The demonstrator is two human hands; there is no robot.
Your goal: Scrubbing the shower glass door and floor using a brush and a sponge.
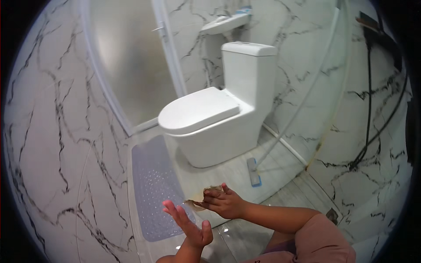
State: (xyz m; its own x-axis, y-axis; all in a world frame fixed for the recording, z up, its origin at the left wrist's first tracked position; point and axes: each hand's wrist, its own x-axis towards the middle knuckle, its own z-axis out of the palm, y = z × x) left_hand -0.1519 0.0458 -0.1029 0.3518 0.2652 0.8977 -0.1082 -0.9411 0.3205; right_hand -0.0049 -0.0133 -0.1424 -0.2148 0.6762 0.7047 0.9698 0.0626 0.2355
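My right hand (pixel 222 201), lower centre, has a thin brownish strand-like clump (pixel 196 205) at its fingers, with part of it beyond the fingertips; it looks like hair, though I cannot tell for sure. My left hand (pixel 190 223) is raised to the left of it, fingers apart and holding nothing. The two hands do not touch. Beyond them stands a white toilet (pixel 213 131) with its lid down. A grey-purple bath mat (pixel 154 184) lies on the tiled floor to the left of the toilet.
A floor brush (pixel 253 172) with a long pale handle leans to the right of the toilet. Behind are a corner washbasin (pixel 227 24) and a frosted door (pixel 128 59). A glass panel and a dark shower hose (pixel 369 98) are at the right. A floor drain (pixel 333 215) lies lower right.
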